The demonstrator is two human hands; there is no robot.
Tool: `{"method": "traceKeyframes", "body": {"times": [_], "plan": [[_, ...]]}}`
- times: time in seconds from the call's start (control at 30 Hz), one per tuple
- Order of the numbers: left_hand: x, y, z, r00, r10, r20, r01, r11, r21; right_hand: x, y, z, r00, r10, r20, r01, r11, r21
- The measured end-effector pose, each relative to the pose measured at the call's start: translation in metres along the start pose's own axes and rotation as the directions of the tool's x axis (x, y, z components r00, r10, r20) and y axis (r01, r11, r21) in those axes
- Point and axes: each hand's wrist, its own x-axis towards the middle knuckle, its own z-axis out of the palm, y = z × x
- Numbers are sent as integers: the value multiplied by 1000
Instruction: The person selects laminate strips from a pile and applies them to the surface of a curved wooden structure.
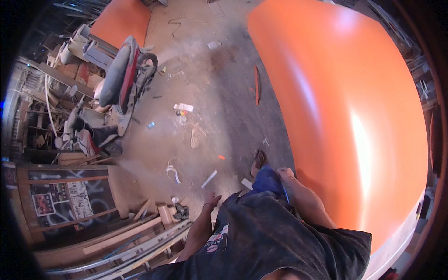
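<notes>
My left hand [213, 199] hangs at my left side over the floor, its fingers apart and nothing seen in it. My right hand [285, 174] is low at my right, beside the near edge of a large, glossy orange panel [336, 102]. Its fingers are curled in, and the palm is hidden, so I cannot see whether anything is inside. A gap between that hand and the panel is hard to judge. Below me show my dark shirt [261, 228], blue trousers [268, 182] and one foot in a sandal [259, 158].
A red and black scooter [123, 79] stands at the left, before piled boards and boxes. Another orange panel [123, 21] is behind it. Long rails [126, 268] and a framed board [74, 200] lie at lower left. Paper scraps [184, 107] and an orange strip [256, 86] litter the floor.
</notes>
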Motion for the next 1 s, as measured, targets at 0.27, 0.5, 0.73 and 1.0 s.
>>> {"method": "traceKeyframes", "body": {"times": [0.27, 0.5, 0.73, 1.0], "plan": [[122, 173, -146, 960, 29, -279, -112, 952, -286, 154, -367, -82, 925, -374, 63, 355, 913, 201], [253, 310, -121, 988, 155, 26, -156, 988, 12, 272, -335, -110, 953, -302, -11, 299, 948, -110], [441, 437, -278, 953, 267, 143, -268, 963, -12, 273, -263, -134, 991, 65, 118, -30, 959, -283], [581, 593, -432, 973, 84, 214, -120, 979, 164, 349, -459, -175, 938, 346, -9, -331, 905, 268]]}}
